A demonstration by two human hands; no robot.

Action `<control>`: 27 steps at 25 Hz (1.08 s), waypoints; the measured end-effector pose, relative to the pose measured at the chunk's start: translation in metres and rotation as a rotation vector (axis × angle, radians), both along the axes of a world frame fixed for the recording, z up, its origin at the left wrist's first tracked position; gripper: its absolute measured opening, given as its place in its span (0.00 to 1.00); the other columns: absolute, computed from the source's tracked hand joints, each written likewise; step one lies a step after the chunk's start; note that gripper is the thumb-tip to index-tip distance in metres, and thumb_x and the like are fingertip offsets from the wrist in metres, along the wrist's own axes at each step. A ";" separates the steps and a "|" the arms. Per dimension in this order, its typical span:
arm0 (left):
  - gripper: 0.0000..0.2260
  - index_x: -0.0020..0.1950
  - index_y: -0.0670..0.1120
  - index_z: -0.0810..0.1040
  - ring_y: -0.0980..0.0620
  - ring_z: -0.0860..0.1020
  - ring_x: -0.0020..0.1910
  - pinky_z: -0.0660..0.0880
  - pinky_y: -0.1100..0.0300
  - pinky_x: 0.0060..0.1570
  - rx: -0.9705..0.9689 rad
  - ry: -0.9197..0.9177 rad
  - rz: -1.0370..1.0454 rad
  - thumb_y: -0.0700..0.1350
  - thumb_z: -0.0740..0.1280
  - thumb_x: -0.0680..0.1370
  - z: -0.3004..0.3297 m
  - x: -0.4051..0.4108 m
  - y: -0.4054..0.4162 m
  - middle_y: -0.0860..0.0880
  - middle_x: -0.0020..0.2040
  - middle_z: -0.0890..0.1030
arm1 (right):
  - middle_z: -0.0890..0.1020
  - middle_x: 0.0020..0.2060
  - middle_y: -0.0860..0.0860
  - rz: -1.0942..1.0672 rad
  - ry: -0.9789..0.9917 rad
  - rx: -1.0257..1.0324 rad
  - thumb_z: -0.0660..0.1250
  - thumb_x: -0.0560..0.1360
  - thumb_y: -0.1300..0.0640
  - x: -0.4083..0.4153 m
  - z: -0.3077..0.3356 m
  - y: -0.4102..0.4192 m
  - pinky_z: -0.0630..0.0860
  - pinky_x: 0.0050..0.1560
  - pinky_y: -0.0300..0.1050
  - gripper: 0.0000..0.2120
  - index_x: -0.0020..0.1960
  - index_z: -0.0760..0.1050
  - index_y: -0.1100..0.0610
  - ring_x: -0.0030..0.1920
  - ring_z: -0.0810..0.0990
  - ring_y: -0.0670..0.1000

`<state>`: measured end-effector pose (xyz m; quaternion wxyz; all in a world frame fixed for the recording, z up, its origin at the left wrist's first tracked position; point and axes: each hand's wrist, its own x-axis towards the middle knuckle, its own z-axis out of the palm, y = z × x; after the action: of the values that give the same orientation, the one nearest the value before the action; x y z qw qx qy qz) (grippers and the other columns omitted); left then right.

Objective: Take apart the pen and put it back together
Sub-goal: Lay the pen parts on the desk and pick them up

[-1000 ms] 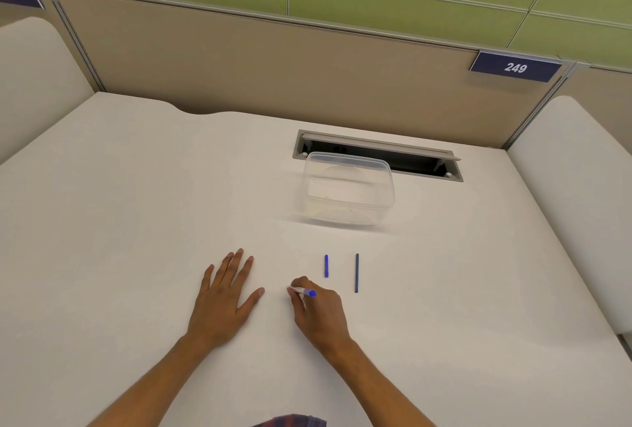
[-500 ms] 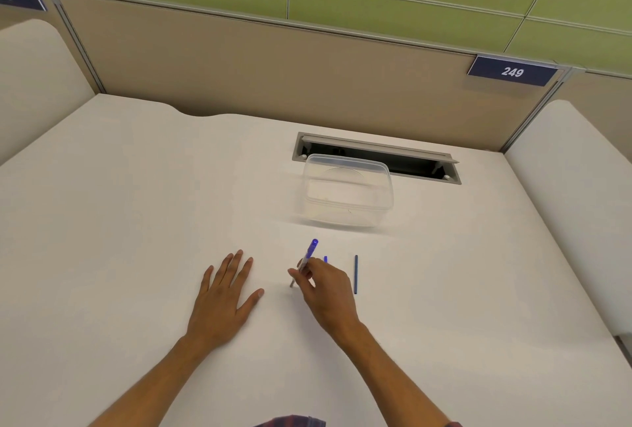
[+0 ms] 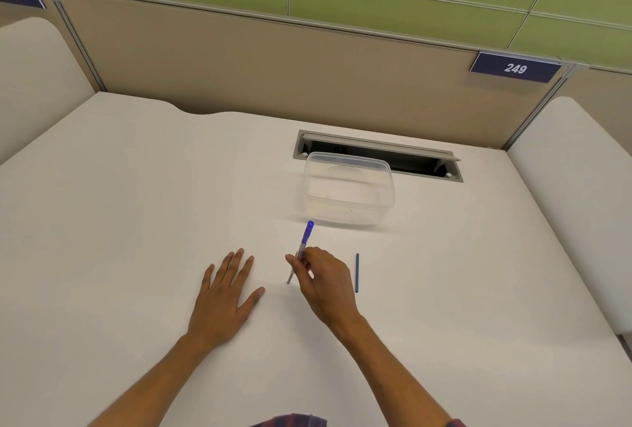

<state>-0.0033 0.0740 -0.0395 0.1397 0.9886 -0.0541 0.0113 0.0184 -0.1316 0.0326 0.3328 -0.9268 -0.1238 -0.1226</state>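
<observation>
Right hand holds the pen barrel in a pinch grip — thumb and fingertips clamped on its middle. The barrel stands tilted, blue cap end up and leaning toward 1 o'clock, its grey lower tip at or just above the bench; contact cannot be told. The upper blue end sits just short of the clear plastic container.

Left hand lies flat on the bench at 9 o'clock of the right hand, palm down, fingers straight and slightly spread, thumb out toward the pen. It holds nothing and stands apart from the barrel.

A thin blue refill lies on the bench at 3 o'clock of the right hand, near it but not touching, its long axis running 12 to 6.

The container stands at 12 o'clock of the hands, nothing seen inside. Directly behind it, at its 12 o'clock, a recessed cable slot with a grey frame is let into the bench — the container's far edge overlaps the slot in view.

A beige partition closes off the far side of the bench, with a dark number plate reading 249 at 2 o'clock.
</observation>
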 end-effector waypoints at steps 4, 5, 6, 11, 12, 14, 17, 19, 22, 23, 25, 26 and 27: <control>0.36 0.77 0.51 0.55 0.52 0.51 0.77 0.47 0.49 0.75 -0.014 0.000 0.002 0.69 0.38 0.75 0.000 0.000 0.000 0.50 0.79 0.54 | 0.81 0.35 0.50 0.006 0.021 0.006 0.62 0.80 0.45 0.010 0.009 -0.001 0.76 0.38 0.50 0.17 0.42 0.76 0.57 0.35 0.78 0.52; 0.36 0.77 0.51 0.55 0.52 0.51 0.77 0.47 0.49 0.75 -0.012 0.002 0.001 0.69 0.37 0.75 0.000 0.000 0.000 0.50 0.79 0.53 | 0.82 0.35 0.50 0.003 0.029 0.017 0.62 0.80 0.45 0.014 0.012 -0.001 0.76 0.38 0.48 0.17 0.42 0.76 0.57 0.35 0.78 0.52; 0.36 0.78 0.52 0.55 0.52 0.51 0.77 0.47 0.49 0.75 -0.010 0.005 0.001 0.69 0.37 0.75 0.000 0.000 0.000 0.50 0.79 0.53 | 0.82 0.35 0.49 0.001 0.040 0.029 0.62 0.80 0.45 0.018 0.015 -0.001 0.76 0.38 0.46 0.17 0.42 0.77 0.57 0.35 0.78 0.51; 0.37 0.78 0.51 0.55 0.52 0.51 0.77 0.47 0.49 0.75 -0.014 0.012 -0.001 0.69 0.37 0.75 0.002 0.000 0.000 0.50 0.79 0.53 | 0.84 0.36 0.46 -0.029 0.090 0.090 0.64 0.79 0.44 0.034 0.031 -0.002 0.74 0.38 0.44 0.16 0.42 0.78 0.56 0.36 0.80 0.50; 0.37 0.78 0.51 0.55 0.52 0.50 0.77 0.46 0.50 0.75 -0.017 0.014 -0.001 0.69 0.36 0.75 0.002 0.000 0.000 0.50 0.79 0.53 | 0.84 0.36 0.47 -0.034 0.094 0.099 0.64 0.79 0.44 0.036 0.035 -0.003 0.76 0.39 0.46 0.17 0.42 0.79 0.56 0.37 0.80 0.50; 0.38 0.77 0.51 0.55 0.53 0.50 0.77 0.46 0.50 0.75 -0.030 0.012 -0.004 0.70 0.36 0.74 0.002 0.000 0.000 0.50 0.79 0.53 | 0.85 0.36 0.48 -0.051 0.095 0.121 0.65 0.79 0.44 0.038 0.039 -0.006 0.79 0.40 0.50 0.17 0.42 0.79 0.56 0.37 0.81 0.51; 0.39 0.77 0.51 0.56 0.54 0.49 0.77 0.45 0.51 0.75 -0.054 0.012 -0.014 0.71 0.36 0.74 0.002 0.000 0.002 0.51 0.79 0.53 | 0.86 0.40 0.49 -0.094 0.168 0.239 0.65 0.79 0.45 0.039 0.042 -0.009 0.80 0.46 0.53 0.15 0.45 0.80 0.56 0.43 0.84 0.50; 0.41 0.77 0.51 0.58 0.54 0.50 0.77 0.44 0.51 0.75 -0.092 0.018 -0.014 0.72 0.36 0.72 0.003 0.001 0.003 0.51 0.79 0.54 | 0.87 0.41 0.50 -0.095 0.261 0.342 0.66 0.79 0.47 0.036 0.040 -0.013 0.81 0.50 0.55 0.13 0.47 0.80 0.57 0.44 0.85 0.50; 0.41 0.75 0.49 0.63 0.51 0.56 0.77 0.48 0.51 0.74 -0.137 -0.004 -0.013 0.72 0.38 0.72 0.012 0.004 -0.001 0.48 0.78 0.59 | 0.87 0.34 0.50 -0.081 0.369 0.376 0.68 0.77 0.47 0.026 0.035 -0.021 0.81 0.46 0.56 0.10 0.47 0.80 0.55 0.37 0.85 0.51; 0.38 0.74 0.48 0.64 0.49 0.60 0.75 0.52 0.50 0.74 -0.144 -0.050 -0.022 0.70 0.41 0.74 0.016 0.004 -0.003 0.47 0.77 0.61 | 0.85 0.32 0.50 -0.085 0.385 0.358 0.68 0.76 0.46 0.022 0.033 -0.024 0.80 0.45 0.55 0.10 0.46 0.80 0.53 0.35 0.83 0.51; 0.31 0.74 0.46 0.63 0.46 0.65 0.73 0.58 0.49 0.72 -0.149 -0.166 -0.058 0.64 0.50 0.78 0.027 0.005 -0.008 0.45 0.76 0.63 | 0.82 0.27 0.49 -0.093 0.402 0.302 0.68 0.76 0.43 0.015 0.028 -0.030 0.76 0.40 0.49 0.12 0.43 0.80 0.51 0.30 0.77 0.48; 0.29 0.75 0.46 0.63 0.46 0.65 0.73 0.61 0.48 0.70 -0.154 -0.222 -0.084 0.61 0.53 0.78 0.033 0.005 -0.012 0.45 0.76 0.64 | 0.79 0.26 0.48 -0.097 0.405 0.277 0.67 0.76 0.42 0.013 0.025 -0.033 0.73 0.37 0.46 0.13 0.42 0.80 0.50 0.28 0.73 0.46; 0.28 0.75 0.46 0.62 0.45 0.66 0.72 0.63 0.47 0.69 -0.163 -0.274 -0.111 0.58 0.56 0.78 0.038 0.006 -0.015 0.44 0.76 0.63 | 0.76 0.25 0.46 -0.099 0.405 0.255 0.66 0.76 0.41 0.010 0.023 -0.034 0.69 0.34 0.44 0.13 0.42 0.81 0.50 0.27 0.70 0.45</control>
<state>0.0025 0.0591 -0.0012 0.2110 0.9588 -0.1260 0.1424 0.0285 -0.1661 0.0551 0.4589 -0.8878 0.0077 0.0351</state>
